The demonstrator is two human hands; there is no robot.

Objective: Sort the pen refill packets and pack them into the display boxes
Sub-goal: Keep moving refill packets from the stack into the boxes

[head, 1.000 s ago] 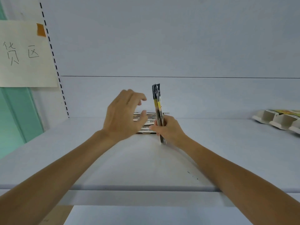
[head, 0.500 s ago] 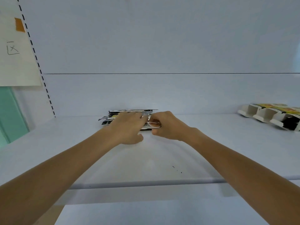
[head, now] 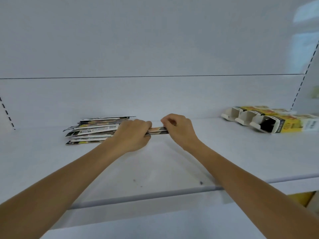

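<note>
Sorting step, by the look of it. Left hand [head: 133, 135] grips one end of a thin bundle of packets [head: 158, 131] and right hand [head: 177, 130] pinches the other, low on the shelf [head: 172, 169] beside the loose pile [head: 93, 131]. Next move is probably a carry to the display boxes [head: 276, 125], well apart on the right. Packets flat, glossy, printed; boxes cardboard with open ends.

You get soft, even, bluish light: a pale glare patch on the back panel [head: 305, 31] upper right, faint shadows on the shelf [head: 155, 169] (straight lines bow toward the edges), all detail slightly soft.
</note>
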